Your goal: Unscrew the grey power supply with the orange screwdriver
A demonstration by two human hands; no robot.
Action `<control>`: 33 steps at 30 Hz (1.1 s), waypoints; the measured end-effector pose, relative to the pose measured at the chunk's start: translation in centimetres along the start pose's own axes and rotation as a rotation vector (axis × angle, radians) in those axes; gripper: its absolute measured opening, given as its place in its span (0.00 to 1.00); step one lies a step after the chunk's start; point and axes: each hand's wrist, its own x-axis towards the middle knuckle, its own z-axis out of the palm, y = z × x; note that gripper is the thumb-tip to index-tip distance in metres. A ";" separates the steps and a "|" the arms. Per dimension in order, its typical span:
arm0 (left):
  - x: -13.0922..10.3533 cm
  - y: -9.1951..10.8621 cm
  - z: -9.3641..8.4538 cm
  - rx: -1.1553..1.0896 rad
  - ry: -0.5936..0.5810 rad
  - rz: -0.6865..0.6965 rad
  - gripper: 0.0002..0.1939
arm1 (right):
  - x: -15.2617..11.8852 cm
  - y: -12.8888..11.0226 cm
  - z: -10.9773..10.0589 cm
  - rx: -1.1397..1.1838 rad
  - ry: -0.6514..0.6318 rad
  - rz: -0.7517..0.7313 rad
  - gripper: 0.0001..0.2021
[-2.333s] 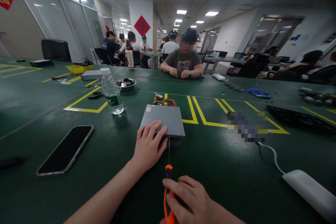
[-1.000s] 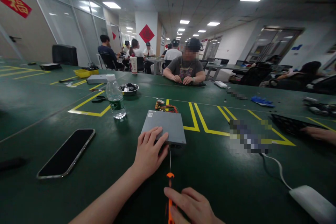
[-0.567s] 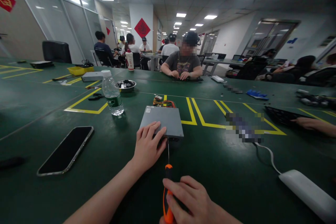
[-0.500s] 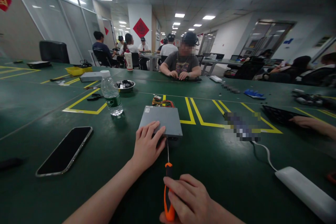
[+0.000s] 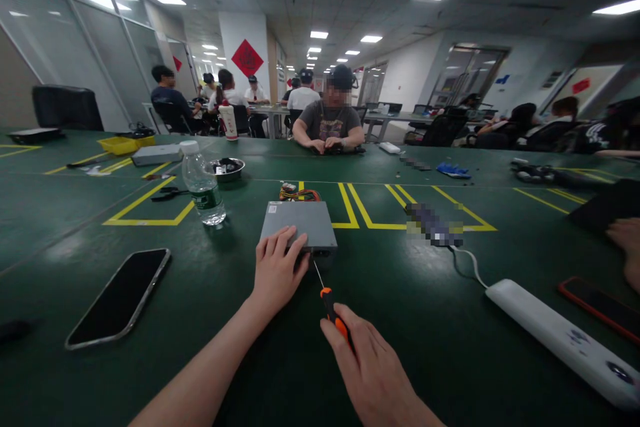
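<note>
A grey metal computer power supply (image 5: pixel 314 221) lies on the green table, its bundle of coloured cables (image 5: pixel 300 193) at the far side. My left hand (image 5: pixel 280 267) grips its near left part, fingers over the top and thumb at the front face. In my right hand (image 5: pixel 367 353) is an orange and black screwdriver (image 5: pixel 327 301), with fingers wrapped round the handle. Its thin shaft slants up and left to the near face of the power supply. The tip is at that face, and I cannot make out what it touches.
Left of the power supply stands a water bottle (image 5: pixel 203 190), with a phone (image 5: pixel 120 297) nearer me. Behind are a metal bowl (image 5: pixel 231 177) and a yellow tray (image 5: pixel 125 143). A white power strip (image 5: pixel 555 333) lies right. A co-worker (image 5: pixel 330 113) sits opposite; another person's hand (image 5: pixel 627 247) is at right.
The view has turned slightly right. My right hand has moved up along the screwdriver and closer to the power supply, and the shaft now slants left. My left hand stays on the power supply.
</note>
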 end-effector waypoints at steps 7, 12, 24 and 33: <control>0.0 0.0 0.0 -0.002 0.003 -0.010 0.15 | 0.8 -1.0 0.8 0.044 0.120 0.307 0.11; 0.0 0.0 -0.1 0.000 -0.014 -0.013 0.15 | 0.4 -2.3 1.3 0.052 0.151 0.334 0.13; -0.1 0.1 0.0 0.019 -0.031 -0.032 0.15 | -0.5 -3.3 2.6 0.142 0.098 0.474 0.14; -0.1 0.1 0.1 0.015 -0.014 -0.032 0.15 | -0.5 -3.9 2.5 0.127 0.080 0.450 0.13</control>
